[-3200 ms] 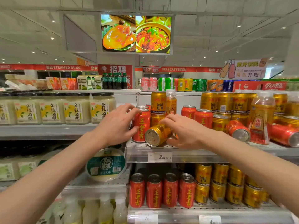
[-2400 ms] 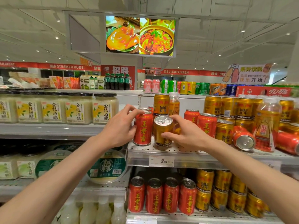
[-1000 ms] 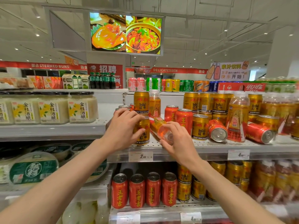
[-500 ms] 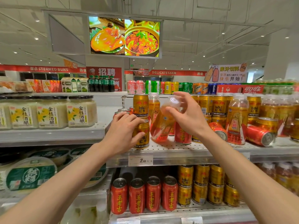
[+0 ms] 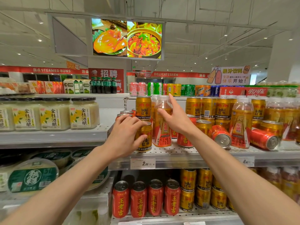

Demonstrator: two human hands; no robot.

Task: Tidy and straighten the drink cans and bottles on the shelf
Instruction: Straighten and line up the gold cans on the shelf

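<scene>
Drink cans and bottles crowd the perforated shelf at chest height, some upright, two red cans and lying on their sides to your right. Your left hand wraps a standing gold can at the shelf's front edge, fingers over its rim and thumb on the label. Your right hand is spread, fingers straight, against the shoulder of an upright orange bottle just beside that can, holding nothing.

Expect the cans to be rigid, smooth and prone to rolling once tipped; take each around the middle of its wall. The plastic bottle looks tall and top-heavy, likely to give under a squeeze; hold it low on the labelled body rather than by the cap.

Rear rows are masked by the front ones. Your right wrist covers part of a red can behind it, and the far right edge blurs.
</scene>
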